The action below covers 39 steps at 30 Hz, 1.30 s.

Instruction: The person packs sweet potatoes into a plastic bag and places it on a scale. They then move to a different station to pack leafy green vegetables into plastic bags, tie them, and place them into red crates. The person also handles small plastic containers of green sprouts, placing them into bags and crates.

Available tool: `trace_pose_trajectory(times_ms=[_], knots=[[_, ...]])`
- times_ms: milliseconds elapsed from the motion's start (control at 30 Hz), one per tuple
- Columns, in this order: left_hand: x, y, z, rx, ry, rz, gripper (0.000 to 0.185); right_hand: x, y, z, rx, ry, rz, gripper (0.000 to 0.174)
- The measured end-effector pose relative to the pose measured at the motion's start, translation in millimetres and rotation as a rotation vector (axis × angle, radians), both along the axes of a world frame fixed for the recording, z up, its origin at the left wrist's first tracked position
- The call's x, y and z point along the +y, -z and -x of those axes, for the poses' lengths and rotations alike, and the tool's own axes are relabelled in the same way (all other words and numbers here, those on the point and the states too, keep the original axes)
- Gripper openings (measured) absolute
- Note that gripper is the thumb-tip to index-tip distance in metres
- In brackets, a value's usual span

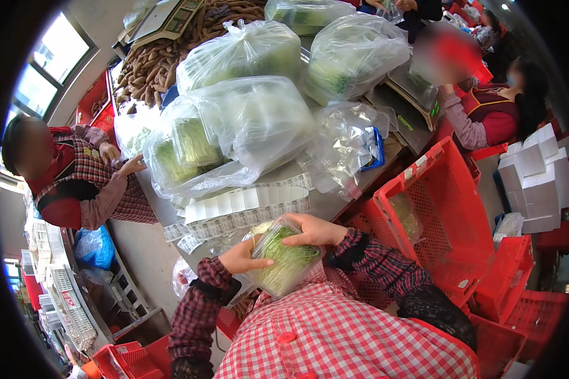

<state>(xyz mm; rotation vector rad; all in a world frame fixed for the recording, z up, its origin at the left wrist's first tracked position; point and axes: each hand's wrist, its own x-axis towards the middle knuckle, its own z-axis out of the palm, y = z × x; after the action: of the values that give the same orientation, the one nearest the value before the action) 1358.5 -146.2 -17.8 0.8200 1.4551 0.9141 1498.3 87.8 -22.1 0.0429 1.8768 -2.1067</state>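
A clear plastic box of green sprouts [289, 265] is held close to the apron, between both hands. My left hand [246, 256] grips its left side, thumb across the top. My right hand [315, 231] holds its upper right side, thumb also on top. Strips of printed labels [256, 214] lie on the metal table [325, 203] just beyond the box. Past them, a large clear plastic bag [261, 123] holds several boxes of sprouts [194, 139]. Flat clear bags [344, 137] lie to its right, by a blue tray [375, 150].
Red plastic crates [448, 222] stand at the right, one tilted. More filled bags [355, 57], a heap of brown roots [147, 71] and scales [163, 21] are at the back. One person [76, 175] works at the left, another [488, 111] at the right.
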Motion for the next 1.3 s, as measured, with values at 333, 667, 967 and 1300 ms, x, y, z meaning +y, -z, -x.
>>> trace_pose_trajectory(times_ms=[333,667,967,1300], knots=[[-96.3,103.0,-41.3,-0.055,-0.785,0.218,0.057,154.3,105.8,65.1,0.085,1.042,-1.028,0.027],[-139.8,110.4,-65.2,0.717,-1.174,0.325,0.063,210.1,116.8,96.4,0.011,0.899,-1.136,0.019],[-28.3,9.4,-41.8,0.003,-0.824,-0.146,0.045,74.0,-8.3,44.3,0.222,0.452,0.032,0.005],[33.6,14.6,-35.4,-0.512,-0.947,-0.082,0.040,-13.3,0.1,-20.9,0.046,0.201,0.680,0.036]])
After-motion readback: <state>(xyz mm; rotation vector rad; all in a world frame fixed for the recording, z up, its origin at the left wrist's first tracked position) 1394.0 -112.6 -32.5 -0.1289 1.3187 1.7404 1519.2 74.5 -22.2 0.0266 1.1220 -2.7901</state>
